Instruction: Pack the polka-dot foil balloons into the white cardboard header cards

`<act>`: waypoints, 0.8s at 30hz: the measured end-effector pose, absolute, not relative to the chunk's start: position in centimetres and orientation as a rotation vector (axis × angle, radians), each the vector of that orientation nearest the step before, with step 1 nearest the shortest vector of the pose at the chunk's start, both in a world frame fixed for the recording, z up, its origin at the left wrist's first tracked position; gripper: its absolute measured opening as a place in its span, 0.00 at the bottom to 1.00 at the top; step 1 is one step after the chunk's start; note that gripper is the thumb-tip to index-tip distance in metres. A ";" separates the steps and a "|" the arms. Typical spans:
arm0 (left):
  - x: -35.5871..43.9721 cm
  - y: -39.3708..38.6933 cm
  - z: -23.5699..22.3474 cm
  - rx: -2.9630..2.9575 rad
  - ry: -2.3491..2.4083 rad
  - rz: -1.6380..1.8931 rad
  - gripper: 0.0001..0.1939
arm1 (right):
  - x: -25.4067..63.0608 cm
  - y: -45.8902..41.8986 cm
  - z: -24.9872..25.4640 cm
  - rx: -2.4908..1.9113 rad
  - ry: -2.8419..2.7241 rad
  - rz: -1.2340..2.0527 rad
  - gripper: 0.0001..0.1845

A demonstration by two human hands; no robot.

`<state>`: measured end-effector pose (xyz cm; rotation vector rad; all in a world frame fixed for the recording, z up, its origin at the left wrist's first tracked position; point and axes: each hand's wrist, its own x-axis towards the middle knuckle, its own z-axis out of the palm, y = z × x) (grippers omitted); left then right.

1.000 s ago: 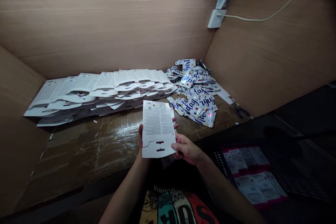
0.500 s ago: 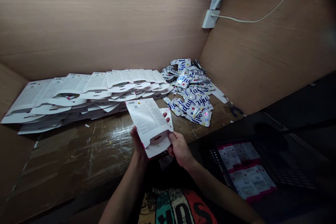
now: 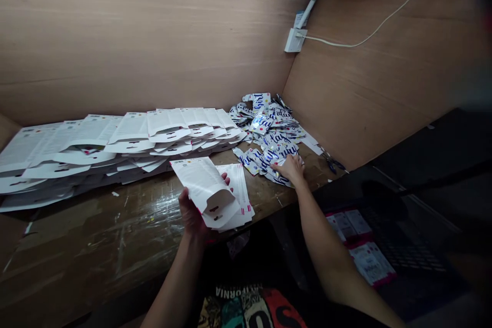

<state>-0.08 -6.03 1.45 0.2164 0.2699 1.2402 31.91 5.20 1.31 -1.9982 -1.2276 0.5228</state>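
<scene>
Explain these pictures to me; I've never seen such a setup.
There is no machine: the left hand and the right hand are a person's own, bare. One camera worn on the head, looking forward and down, took every picture. On the brown table lie overlapping white packets and, to their right, a heap of dotted pieces with blue lettering. The left hand holds a white packet, its flap end toward the wearer. The right hand is at the heap; whether its grip is closed on a piece, I cannot tell.
</scene>
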 end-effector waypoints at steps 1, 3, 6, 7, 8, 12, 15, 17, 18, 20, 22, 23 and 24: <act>-0.1 -6.0 1.4 0.209 0.269 1.243 0.54 | 33.0 6.0 1.4 -2.013 -1.224 0.516 0.34; 0.1 -5.8 1.2 0.198 0.274 1.268 0.52 | 34.2 6.7 1.5 -1.935 -1.247 0.547 0.27; 0.5 -5.6 1.3 0.165 0.308 1.308 0.50 | 33.5 4.9 2.0 -1.760 -1.268 0.570 0.18; 0.7 -5.6 1.4 0.152 0.325 1.315 0.49 | 32.8 3.6 2.4 -1.670 -1.270 0.573 0.17; 0.9 -5.5 1.6 0.140 0.344 1.321 0.49 | 31.9 1.9 2.9 -1.558 -1.289 0.576 0.16; 2.1 -4.8 2.6 0.127 0.387 1.371 0.43 | 27.1 -6.2 5.8 -1.014 -1.779 0.624 0.07; 2.9 -4.5 3.2 0.121 0.406 1.370 0.44 | 24.1 -10.8 7.7 -0.790 -2.252 0.530 0.14; 3.3 -4.7 3.6 0.125 0.395 1.373 0.44 | 23.0 -12.1 8.4 -0.799 -2.379 0.459 0.19; 3.4 -4.8 3.8 0.133 0.380 1.377 0.44 | 22.7 -12.3 8.5 -0.823 -2.398 0.444 0.20; 3.6 -5.2 4.0 0.158 0.347 1.371 0.44 | 22.3 -12.1 8.5 -0.863 -2.397 0.436 0.21; 3.7 -5.5 4.0 0.186 0.319 1.350 0.44 | 21.7 -11.6 8.2 -0.921 -2.375 0.410 0.20; 3.7 -5.6 4.0 0.199 0.308 1.342 0.44 | 21.4 -11.3 7.9 -0.953 -2.366 0.384 0.18; 3.6 -5.7 3.9 0.210 0.299 1.340 0.45 | 21.0 -11.1 7.7 -0.986 -2.365 0.359 0.15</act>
